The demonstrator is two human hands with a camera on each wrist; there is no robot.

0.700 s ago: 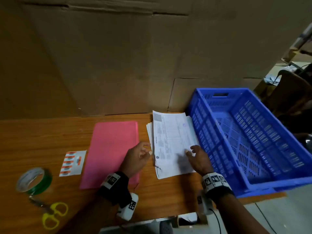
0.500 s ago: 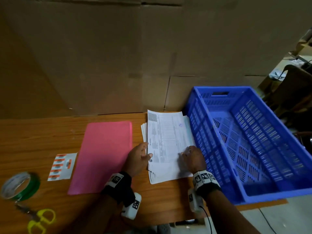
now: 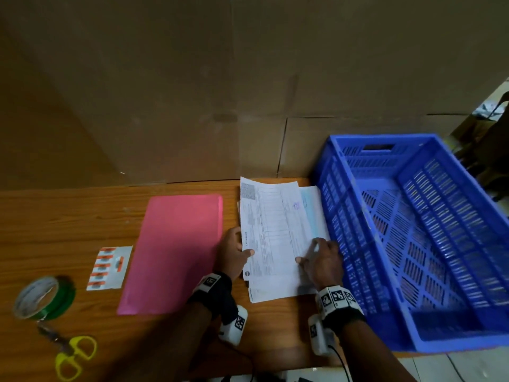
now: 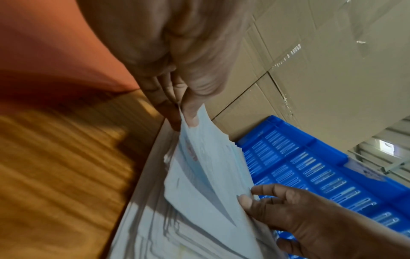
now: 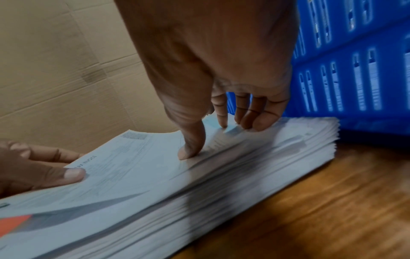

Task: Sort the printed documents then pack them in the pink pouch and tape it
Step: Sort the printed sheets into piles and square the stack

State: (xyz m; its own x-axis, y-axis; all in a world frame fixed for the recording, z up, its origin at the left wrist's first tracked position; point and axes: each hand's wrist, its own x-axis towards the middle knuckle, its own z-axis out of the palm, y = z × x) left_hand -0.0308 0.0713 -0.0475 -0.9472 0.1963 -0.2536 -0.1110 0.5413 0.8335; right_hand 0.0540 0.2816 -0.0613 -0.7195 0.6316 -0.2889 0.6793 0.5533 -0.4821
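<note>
1. A stack of white printed paper documents [image 3: 275, 238] lies flat on the brown wood-grain tabletop [image 3: 55, 224], between a flat rectangular pink plastic pouch [image 3: 176, 252] and a blue slotted plastic crate [image 3: 413, 230].
2. The stack's long axis runs away from the person toward the cardboard wall [image 3: 248, 78], with the far end leaning slightly left; its right long edge lies just beside the crate wall.
3. The sheets are not squared: a pale blue-tinted sheet [image 3: 312, 213] shows from under the top page along the right side.
4. The left hand [image 3: 232, 255] is at the stack's left long edge. Its thumb [image 5: 66, 173] lies on the top page, and the left wrist view shows thumb and fingers pinching a lifted sheet edge, so this grip is closed on paper.
5. The right hand [image 3: 325, 260] rests on the right near part of the stack. Its thumb [image 5: 190, 147] presses down on the top page and the fingertips [image 5: 255, 121] touch the sheets further right; the fingers are only slightly bent and enclose nothing.
6. The pouch lies flat left of the stack, its long axis also running away from the person and leaning right at the far end; the left wrist passes over its near right corner.
7. Further left lie a white sheet of orange labels [image 3: 108, 267], a roll of green tape [image 3: 44, 297] and yellow-handled scissors [image 3: 73, 354].
</note>
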